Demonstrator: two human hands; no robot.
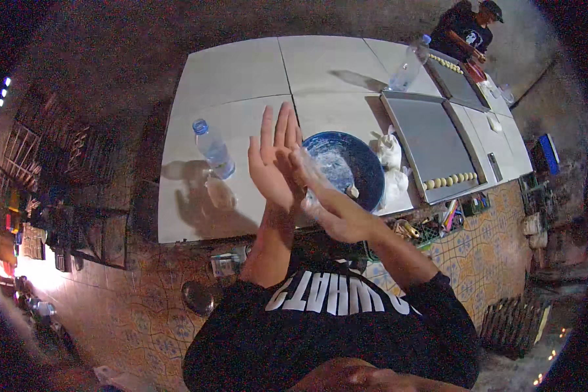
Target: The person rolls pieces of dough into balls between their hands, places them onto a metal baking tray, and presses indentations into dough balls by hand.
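My left hand (pixel 274 168) is held palm up over the table, its fingers stretched out. My right hand (pixel 328 199), whitened with flour, lies with its fingers against the left palm's edge; whether anything sits between the palms is hidden. Just beyond the right hand stands a blue bowl (pixel 371 157) with white flour (pixel 333 163) in it. A small pale dough piece (pixel 352 191) shows at the bowl's near side. To the right, a metal tray (pixel 431 140) carries a row of round dough balls (pixel 451 180) along its near end.
A clear bottle (pixel 213 150) stands left, near a pale lump (pixel 221 193). White plastic bags (pixel 390 151) sit between bowl and tray. Farther right are a large bottle (pixel 408 66), another tray (pixel 457 80) with dough balls, a phone (pixel 494 167) and a person (pixel 465 32) at the corner.
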